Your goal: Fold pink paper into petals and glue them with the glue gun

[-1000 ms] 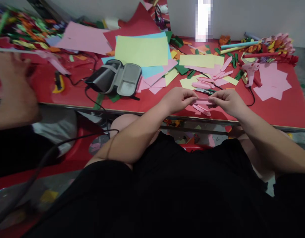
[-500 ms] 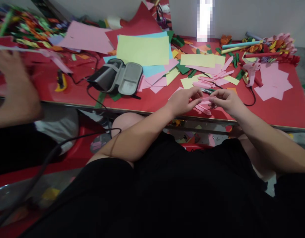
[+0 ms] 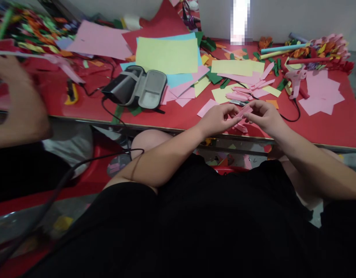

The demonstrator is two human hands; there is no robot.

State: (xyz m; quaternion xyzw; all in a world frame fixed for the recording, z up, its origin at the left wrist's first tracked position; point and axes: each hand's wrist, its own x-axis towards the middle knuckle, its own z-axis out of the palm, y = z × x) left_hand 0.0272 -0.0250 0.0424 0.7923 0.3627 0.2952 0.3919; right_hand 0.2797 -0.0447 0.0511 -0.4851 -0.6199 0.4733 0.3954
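Left of the open grey case [image 3: 145, 88], nearest: another person's hand [image 3: 20, 104], blurred. Right of the case, at the near edge of the red table [image 3: 180, 114], your left hand [image 3: 216, 120] and right hand [image 3: 266, 116] together pinch a single tilted pink paper strip [image 3: 243, 111] between fingertips. Loose pink strips [image 3: 238, 95] lie just beyond. Behind the case is a yellow sheet [image 3: 167, 56].

Premises: a paper-craft workshop. Evidence: red counter [image 3: 325, 129] strewn with coloured paper sheets [image 3: 166, 56], pink strips [image 3: 238, 94] and green offcuts [image 3: 214, 78]; pink glue gun [image 3: 295, 79]; rolled paper tubes [image 3: 279, 48]; finished paper flowers [image 3: 328, 44]; scraps [image 3: 247, 162] on the floor beneath
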